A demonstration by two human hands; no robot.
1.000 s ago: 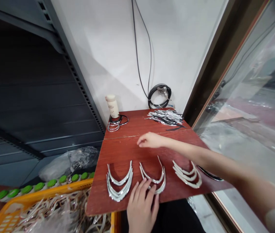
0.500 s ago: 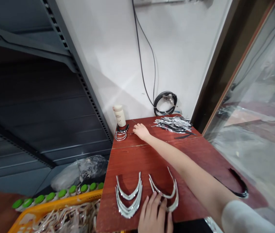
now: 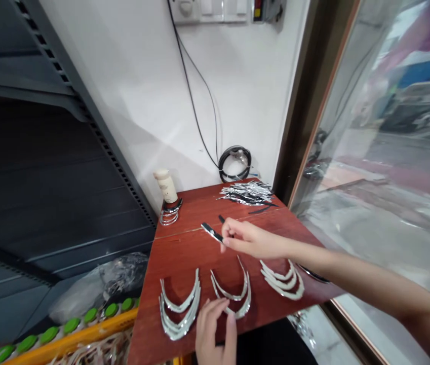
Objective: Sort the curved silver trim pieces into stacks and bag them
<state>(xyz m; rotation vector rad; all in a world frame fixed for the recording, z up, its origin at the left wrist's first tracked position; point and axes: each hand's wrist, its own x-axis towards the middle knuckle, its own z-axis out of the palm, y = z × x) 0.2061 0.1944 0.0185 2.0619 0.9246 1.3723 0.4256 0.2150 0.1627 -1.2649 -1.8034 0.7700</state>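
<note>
My right hand [image 3: 242, 236] is closed on a black-and-silver strip [image 3: 212, 232] above the middle of the table; one end sticks out to the left, and a short black tip shows above the fingers. My left hand [image 3: 213, 332] rests near the front edge with fingers apart, its fingertips at the lower left of the middle stack of curved silver strips [image 3: 243, 306]. To its left lies another stack of curved silver strips [image 3: 177, 332]. A third stack of curved silver strips [image 3: 283, 289] lies on the right, below my right forearm.
The red-brown table [image 3: 184, 253] meets the wall. At its back are a cream bottle [image 3: 166, 187], silver rings [image 3: 169, 217], a heap of black and silver strips [image 3: 247, 192] and a coiled black cable [image 3: 222, 170]. A yellow crate [image 3: 96, 332] stands at lower left.
My right hand has come back from the table's far side toward the middle and now holds a strip. The view has shifted, showing the right-hand stack that my forearm covered.
</note>
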